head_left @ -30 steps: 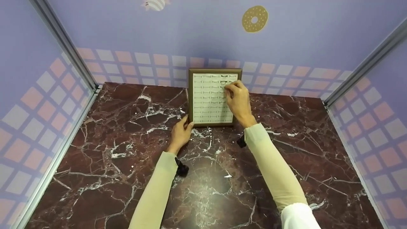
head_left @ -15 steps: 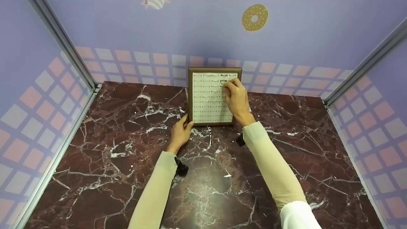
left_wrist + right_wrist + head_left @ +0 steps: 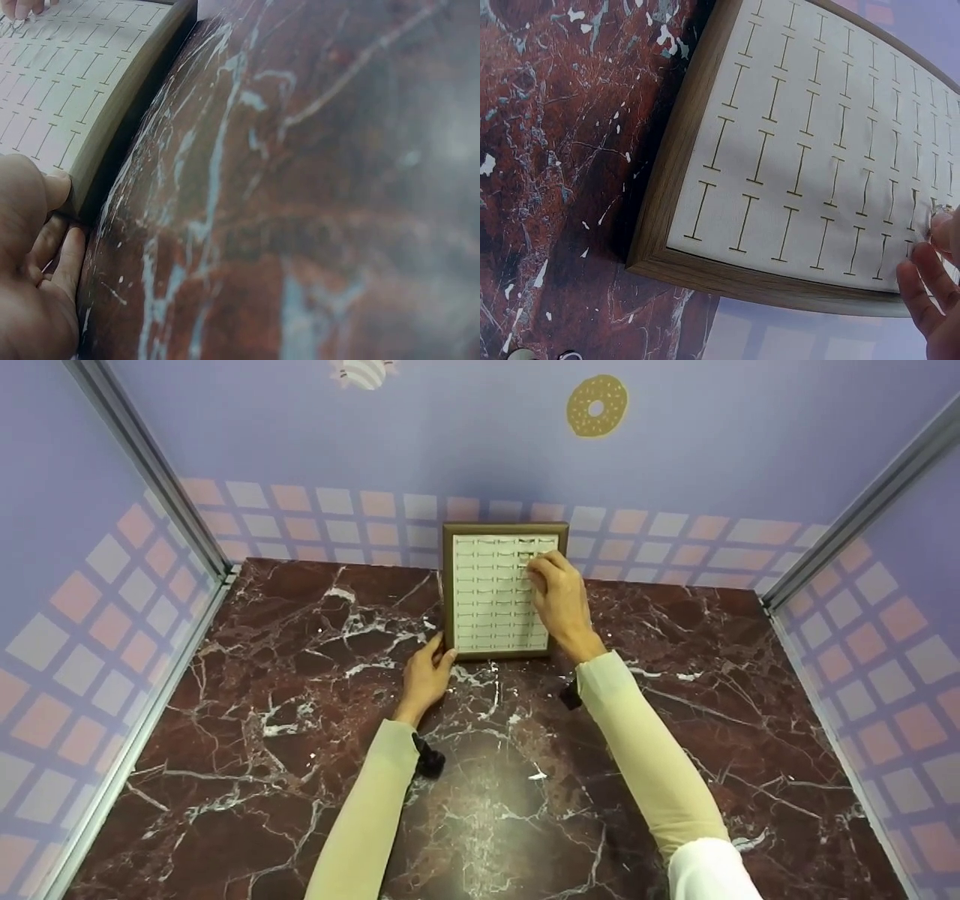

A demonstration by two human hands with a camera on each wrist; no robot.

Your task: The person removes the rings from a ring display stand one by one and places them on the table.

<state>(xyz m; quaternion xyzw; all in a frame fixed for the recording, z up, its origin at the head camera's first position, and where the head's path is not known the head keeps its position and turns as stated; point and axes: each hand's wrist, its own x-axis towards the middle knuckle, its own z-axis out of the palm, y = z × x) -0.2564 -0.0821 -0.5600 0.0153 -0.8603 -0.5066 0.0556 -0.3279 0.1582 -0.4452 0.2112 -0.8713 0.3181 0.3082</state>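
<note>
A wood-framed ring display board [image 3: 449, 592] leans upright near the back wall, its white pad cut with rows of slots. At its lower left corner my left hand [image 3: 425, 679] holds the frame, thumb [image 3: 56, 189] on the front and fingers at the side and lower edge. My right hand [image 3: 564, 600] is at the upper right of the pad. Its thumb and fingertips pinch a small shiny ring [image 3: 939, 208] right at a slot, mostly hidden by the fingers. Above those fingertips, two slots [image 3: 526, 541] in the same column look darker and wider than the others.
The board stands on a dark red marbled tabletop [image 3: 315, 780]. Behind it rises a purple wall [image 3: 480, 442] with a checked border, and side panels with metal posts [image 3: 161, 465] enclose the table left and right. A small ring-shaped item [image 3: 571, 355] shows at the right wrist view's lower edge.
</note>
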